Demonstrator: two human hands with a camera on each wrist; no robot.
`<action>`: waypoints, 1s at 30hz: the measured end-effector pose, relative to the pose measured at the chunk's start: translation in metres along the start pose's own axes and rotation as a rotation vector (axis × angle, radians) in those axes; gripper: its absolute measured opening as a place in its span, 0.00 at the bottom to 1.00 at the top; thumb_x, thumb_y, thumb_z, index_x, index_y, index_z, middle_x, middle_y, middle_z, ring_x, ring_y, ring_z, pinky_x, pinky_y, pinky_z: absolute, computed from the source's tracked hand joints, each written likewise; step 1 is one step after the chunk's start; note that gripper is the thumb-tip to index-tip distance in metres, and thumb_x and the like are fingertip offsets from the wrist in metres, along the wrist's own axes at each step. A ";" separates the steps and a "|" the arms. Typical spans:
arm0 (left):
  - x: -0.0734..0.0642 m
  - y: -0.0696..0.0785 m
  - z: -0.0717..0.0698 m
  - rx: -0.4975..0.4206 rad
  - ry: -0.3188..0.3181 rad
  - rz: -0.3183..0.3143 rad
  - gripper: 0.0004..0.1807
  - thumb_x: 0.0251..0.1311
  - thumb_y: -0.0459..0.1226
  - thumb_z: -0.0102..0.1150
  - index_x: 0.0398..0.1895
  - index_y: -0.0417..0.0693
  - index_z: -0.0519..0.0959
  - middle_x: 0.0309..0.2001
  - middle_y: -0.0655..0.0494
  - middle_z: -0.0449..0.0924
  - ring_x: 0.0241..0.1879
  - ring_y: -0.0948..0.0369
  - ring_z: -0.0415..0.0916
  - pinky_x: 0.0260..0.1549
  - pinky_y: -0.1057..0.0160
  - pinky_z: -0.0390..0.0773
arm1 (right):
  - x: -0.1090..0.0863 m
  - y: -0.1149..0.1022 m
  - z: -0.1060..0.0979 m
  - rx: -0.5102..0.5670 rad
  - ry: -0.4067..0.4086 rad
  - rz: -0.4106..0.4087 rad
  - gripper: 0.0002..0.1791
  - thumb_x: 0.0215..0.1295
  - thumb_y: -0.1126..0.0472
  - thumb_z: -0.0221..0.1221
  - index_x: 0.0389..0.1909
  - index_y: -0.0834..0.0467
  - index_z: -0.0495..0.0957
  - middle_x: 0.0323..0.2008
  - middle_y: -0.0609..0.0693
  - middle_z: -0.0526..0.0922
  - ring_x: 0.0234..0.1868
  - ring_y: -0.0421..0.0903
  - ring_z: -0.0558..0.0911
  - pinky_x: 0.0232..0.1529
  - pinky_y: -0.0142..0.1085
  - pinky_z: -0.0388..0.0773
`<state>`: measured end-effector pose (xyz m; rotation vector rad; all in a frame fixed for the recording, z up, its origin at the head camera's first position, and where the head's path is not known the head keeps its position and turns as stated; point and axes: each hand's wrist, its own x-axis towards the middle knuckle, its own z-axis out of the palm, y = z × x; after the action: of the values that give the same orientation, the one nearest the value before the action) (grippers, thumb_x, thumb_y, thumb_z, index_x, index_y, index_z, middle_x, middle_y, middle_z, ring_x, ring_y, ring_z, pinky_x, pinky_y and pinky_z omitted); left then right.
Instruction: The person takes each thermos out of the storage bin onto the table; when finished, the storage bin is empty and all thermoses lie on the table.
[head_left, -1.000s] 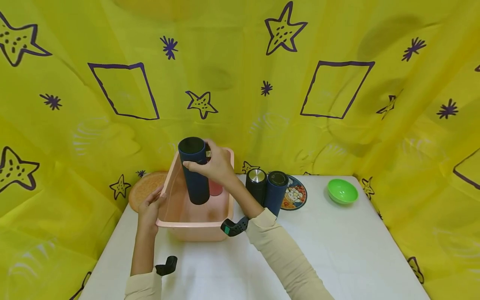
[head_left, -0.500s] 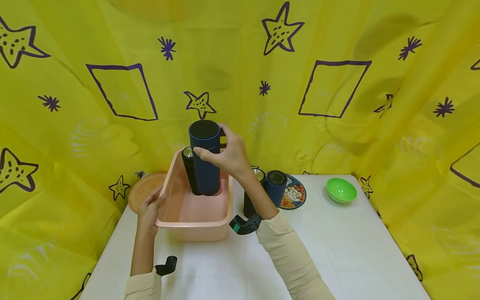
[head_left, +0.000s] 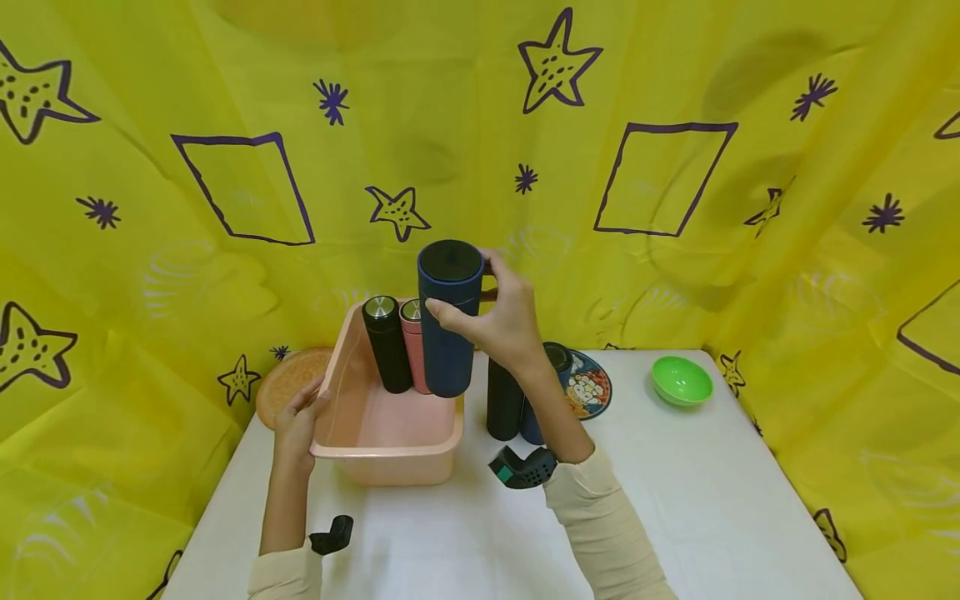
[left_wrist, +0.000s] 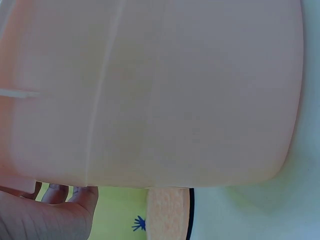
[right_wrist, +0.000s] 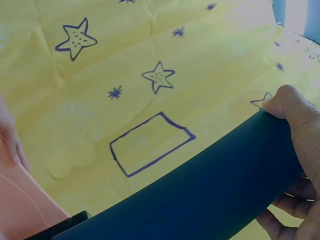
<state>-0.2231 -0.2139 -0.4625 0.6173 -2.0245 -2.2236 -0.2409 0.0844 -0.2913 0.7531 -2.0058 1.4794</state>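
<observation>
My right hand (head_left: 510,321) grips a dark blue insulated bottle (head_left: 448,354) around its upper part, thumb on the near side. The bottle is upright, raised over the right edge of a pink plastic basin (head_left: 397,468). In the right wrist view the blue bottle (right_wrist: 200,185) slants across the picture, its upper end in my hand. My left hand (head_left: 298,423) holds the basin's left rim, fingers over the edge; the left wrist view shows the basin's outer wall (left_wrist: 200,100). Inside the basin stand a black bottle (head_left: 388,358) and a pink bottle (head_left: 413,350), partly hidden behind the blue one.
Right of the basin, a black bottle (head_left: 503,404) and another blue bottle (head_left: 532,427) stand on the white table (head_left: 712,500), partly behind my right forearm. A patterned round plate (head_left: 592,390) lies behind them. A green bowl (head_left: 681,380) sits far right, an orange-brown disc (head_left: 281,383) back left.
My right hand has lifted the blue bottle and carried it rightward from the basin's middle to its right edge, uncovering the black and pink bottles. My left hand stays on the rim.
</observation>
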 end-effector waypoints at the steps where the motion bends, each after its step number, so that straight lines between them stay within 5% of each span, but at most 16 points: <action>1: 0.000 0.000 0.000 -0.004 0.001 0.001 0.28 0.69 0.41 0.55 0.72 0.50 0.65 0.51 0.68 0.72 0.49 0.68 0.71 0.45 0.72 0.75 | -0.001 0.000 -0.002 -0.001 0.003 -0.003 0.31 0.48 0.57 0.72 0.53 0.63 0.75 0.40 0.55 0.83 0.44 0.46 0.81 0.40 0.41 0.82; 9: -0.001 0.002 -0.002 -0.022 0.006 0.000 0.29 0.68 0.42 0.57 0.71 0.51 0.67 0.45 0.73 0.74 0.47 0.70 0.73 0.45 0.73 0.75 | -0.016 0.001 -0.019 -0.044 0.034 0.022 0.33 0.47 0.56 0.72 0.56 0.61 0.75 0.44 0.54 0.83 0.47 0.45 0.79 0.39 0.41 0.81; 15: -0.002 -0.001 -0.003 -0.076 -0.010 0.073 0.21 0.65 0.41 0.61 0.61 0.59 0.77 0.44 0.73 0.77 0.44 0.70 0.75 0.42 0.71 0.76 | -0.030 0.007 -0.027 -0.069 0.043 0.051 0.32 0.46 0.57 0.72 0.54 0.61 0.75 0.43 0.53 0.83 0.48 0.45 0.78 0.40 0.43 0.80; 30: -0.001 0.002 0.000 -0.017 -0.001 0.007 0.28 0.69 0.40 0.55 0.72 0.50 0.66 0.46 0.72 0.73 0.46 0.70 0.73 0.45 0.72 0.75 | -0.070 0.028 -0.041 -0.113 0.068 0.069 0.29 0.44 0.61 0.74 0.50 0.62 0.77 0.41 0.53 0.83 0.43 0.44 0.80 0.36 0.34 0.82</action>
<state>-0.2223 -0.2136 -0.4600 0.6070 -2.0028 -2.2348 -0.2076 0.1391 -0.3479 0.5849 -2.0627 1.3966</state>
